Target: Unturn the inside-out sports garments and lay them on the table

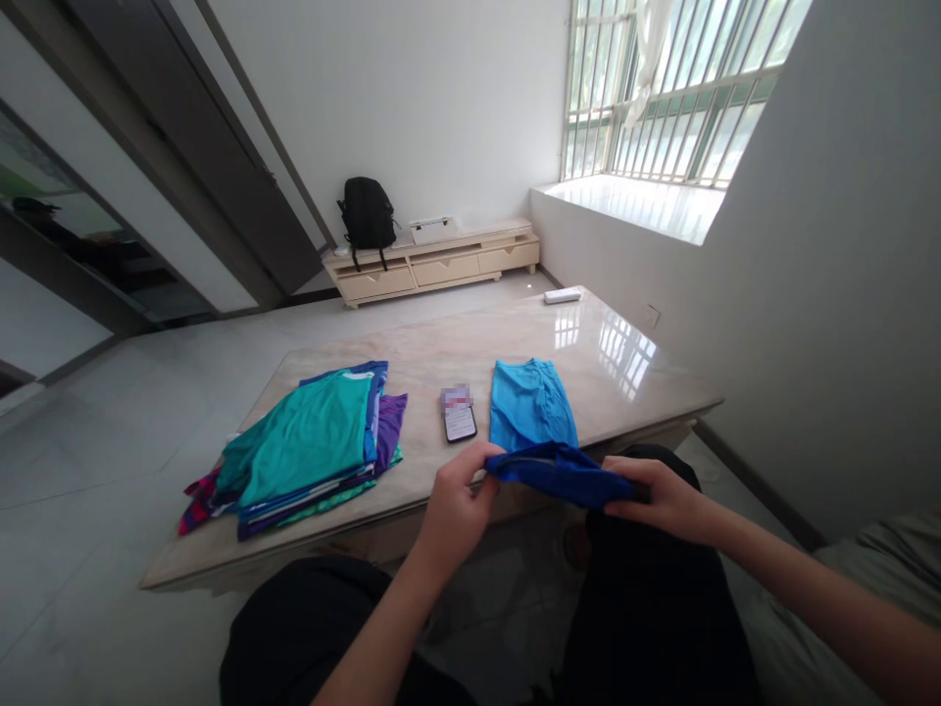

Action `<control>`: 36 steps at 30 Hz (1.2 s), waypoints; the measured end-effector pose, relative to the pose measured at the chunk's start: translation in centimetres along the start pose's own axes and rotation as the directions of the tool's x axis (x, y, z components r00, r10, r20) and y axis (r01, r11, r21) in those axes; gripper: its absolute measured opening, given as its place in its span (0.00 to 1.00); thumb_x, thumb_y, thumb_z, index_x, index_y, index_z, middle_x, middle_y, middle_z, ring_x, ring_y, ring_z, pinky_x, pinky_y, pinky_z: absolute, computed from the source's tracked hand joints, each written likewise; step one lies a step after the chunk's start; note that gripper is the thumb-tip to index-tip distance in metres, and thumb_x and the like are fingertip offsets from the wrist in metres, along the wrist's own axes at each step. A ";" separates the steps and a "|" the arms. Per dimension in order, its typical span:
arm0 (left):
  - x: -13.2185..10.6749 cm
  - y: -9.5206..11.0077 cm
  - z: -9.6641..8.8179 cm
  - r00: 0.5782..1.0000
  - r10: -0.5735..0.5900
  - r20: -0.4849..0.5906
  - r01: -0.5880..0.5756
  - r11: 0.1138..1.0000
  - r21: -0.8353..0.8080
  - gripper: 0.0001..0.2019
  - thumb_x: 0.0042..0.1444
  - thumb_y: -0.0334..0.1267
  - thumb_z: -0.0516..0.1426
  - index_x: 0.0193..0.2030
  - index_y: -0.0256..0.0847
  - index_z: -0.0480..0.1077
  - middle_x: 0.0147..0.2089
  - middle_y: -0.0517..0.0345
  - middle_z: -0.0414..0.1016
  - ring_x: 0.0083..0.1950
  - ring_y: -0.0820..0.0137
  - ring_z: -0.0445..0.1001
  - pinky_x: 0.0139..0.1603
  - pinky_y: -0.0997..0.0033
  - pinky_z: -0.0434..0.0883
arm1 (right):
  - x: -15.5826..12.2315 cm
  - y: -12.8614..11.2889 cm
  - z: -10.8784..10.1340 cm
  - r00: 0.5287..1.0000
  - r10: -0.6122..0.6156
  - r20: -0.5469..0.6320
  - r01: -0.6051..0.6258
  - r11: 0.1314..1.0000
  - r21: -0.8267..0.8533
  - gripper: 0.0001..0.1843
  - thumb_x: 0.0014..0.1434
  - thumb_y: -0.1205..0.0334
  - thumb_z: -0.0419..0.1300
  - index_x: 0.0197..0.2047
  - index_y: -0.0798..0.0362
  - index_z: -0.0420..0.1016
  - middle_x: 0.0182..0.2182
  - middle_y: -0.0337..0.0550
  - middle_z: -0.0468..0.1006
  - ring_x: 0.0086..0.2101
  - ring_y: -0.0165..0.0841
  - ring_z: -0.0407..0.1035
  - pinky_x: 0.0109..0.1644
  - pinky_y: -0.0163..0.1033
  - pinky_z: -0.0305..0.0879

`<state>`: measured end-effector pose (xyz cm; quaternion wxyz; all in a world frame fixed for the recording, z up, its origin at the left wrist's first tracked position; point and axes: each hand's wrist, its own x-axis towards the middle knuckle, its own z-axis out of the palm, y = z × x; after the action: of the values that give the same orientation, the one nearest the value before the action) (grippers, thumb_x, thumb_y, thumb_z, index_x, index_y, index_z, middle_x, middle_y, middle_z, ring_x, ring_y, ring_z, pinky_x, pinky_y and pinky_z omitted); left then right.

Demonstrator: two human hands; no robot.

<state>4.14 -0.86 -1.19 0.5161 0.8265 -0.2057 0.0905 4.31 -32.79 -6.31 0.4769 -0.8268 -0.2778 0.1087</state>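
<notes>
Black-trousered knees (647, 608) lowest in view, just short of the marble table (647, 392). Above them, left hand (452, 510) and right hand (662, 498) both pinched shut on a dark blue garment (563, 473) — stretched between them at the table's near edge. Just beyond it, a folded light blue shirt (530, 402) flat on the marble. Beside that, a phone (459, 414). Farther left — a stack of folded shirts (309, 446), teal on top.

dark blue garment (560, 473), folded into a narrow band, stretched level above the knees
</notes>
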 end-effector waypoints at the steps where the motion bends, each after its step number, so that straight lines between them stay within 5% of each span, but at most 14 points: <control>1: 0.3 0.2 -0.7 1.000 0.004 -0.004 -0.003 1.000 0.012 0.07 0.64 0.31 0.56 0.43 0.40 0.77 0.42 0.55 0.81 0.46 0.64 0.79 0.49 0.69 0.72 | 0.1 -0.4 0.4 1.000 -0.010 0.017 0.009 0.999 0.046 0.14 0.63 0.50 0.65 0.38 0.53 0.75 0.38 0.42 0.76 0.39 0.35 0.71 0.47 0.38 0.68; 6: 0.2 0.5 -2.4 1.000 -0.007 0.017 0.006 0.999 0.040 0.06 0.64 0.35 0.57 0.42 0.40 0.77 0.42 0.54 0.82 0.45 0.63 0.79 0.48 0.68 0.73 | 0.0 -0.5 2.2 0.999 -0.001 -0.047 0.005 0.995 0.101 0.12 0.64 0.53 0.65 0.38 0.53 0.75 0.35 0.39 0.74 0.37 0.32 0.69 0.43 0.35 0.66; 11: -2.9 -0.5 -2.6 0.996 -0.072 0.042 0.070 0.996 0.050 0.09 0.66 0.40 0.56 0.42 0.40 0.77 0.43 0.53 0.82 0.44 0.63 0.80 0.48 0.67 0.74 | -2.2 0.7 4.0 0.952 -0.088 -0.293 0.048 0.989 -0.139 0.05 0.64 0.59 0.62 0.39 0.51 0.75 0.30 0.38 0.71 0.29 0.30 0.65 0.34 0.35 0.63; 16: -6.5 -1.5 -2.0 0.985 -0.114 0.129 0.097 0.987 0.130 0.09 0.65 0.36 0.53 0.43 0.42 0.75 0.36 0.56 0.81 0.35 0.66 0.80 0.38 0.71 0.74 | -4.5 1.5 5.9 0.949 -0.136 -0.284 0.083 0.978 -0.191 0.08 0.67 0.64 0.56 0.48 0.48 0.73 0.42 0.46 0.80 0.39 0.35 0.76 0.44 0.37 0.73; 21: -7.2 -1.0 -1.0 0.959 -0.232 0.160 0.208 0.966 0.154 0.13 0.61 0.28 0.49 0.48 0.43 0.70 0.23 0.64 0.78 0.24 0.67 0.79 0.32 0.73 0.72 | -4.7 2.6 6.3 0.897 -0.172 -0.407 0.040 0.949 -0.312 0.10 0.67 0.62 0.56 0.51 0.47 0.74 0.48 0.47 0.83 0.48 0.40 0.79 0.52 0.41 0.76; 26: -8.9 0.4 -1.1 0.970 -0.135 0.203 0.080 0.963 0.257 0.17 0.62 0.26 0.49 0.53 0.47 0.67 0.27 0.64 0.82 0.29 0.65 0.82 0.32 0.72 0.70 | -7.8 4.7 8.2 0.819 -0.276 -0.503 0.047 0.906 -0.422 0.15 0.66 0.63 0.57 0.56 0.45 0.71 0.40 0.44 0.85 0.37 0.38 0.82 0.42 0.37 0.78; 29: -9.5 0.7 -1.7 0.966 -0.099 0.238 0.028 0.959 0.283 0.17 0.62 0.27 0.50 0.54 0.49 0.67 0.29 0.63 0.83 0.30 0.65 0.83 0.31 0.72 0.70 | -9.6 5.3 9.0 0.825 -0.279 -0.491 0.041 0.896 -0.441 0.16 0.66 0.63 0.56 0.56 0.44 0.72 0.39 0.46 0.86 0.36 0.39 0.82 0.43 0.39 0.77; 32: -6.4 -0.3 -1.6 0.953 -0.185 0.239 0.110 0.949 0.295 0.15 0.63 0.29 0.51 0.52 0.47 0.70 0.28 0.62 0.82 0.30 0.62 0.83 0.33 0.70 0.72 | -7.3 4.7 6.9 0.876 -0.166 -0.453 -0.001 0.939 -0.345 0.15 0.68 0.60 0.54 0.55 0.45 0.73 0.41 0.45 0.86 0.37 0.39 0.82 0.43 0.39 0.76; 36: 4.6 -4.0 -0.1 0.920 -0.343 0.188 0.297 0.926 0.234 0.11 0.68 0.38 0.50 0.48 0.42 0.72 0.30 0.58 0.81 0.28 0.63 0.82 0.32 0.70 0.74 | 2.4 4.6 0.9 0.886 0.058 -0.460 -0.172 0.963 -0.210 0.14 0.69 0.53 0.55 0.53 0.47 0.74 0.43 0.44 0.85 0.42 0.41 0.80 0.48 0.41 0.73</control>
<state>10.05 -0.42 -2.74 0.4111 0.9017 -0.1142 -0.0693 7.55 -32.55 -10.45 0.4153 -0.8968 -0.1216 -0.0921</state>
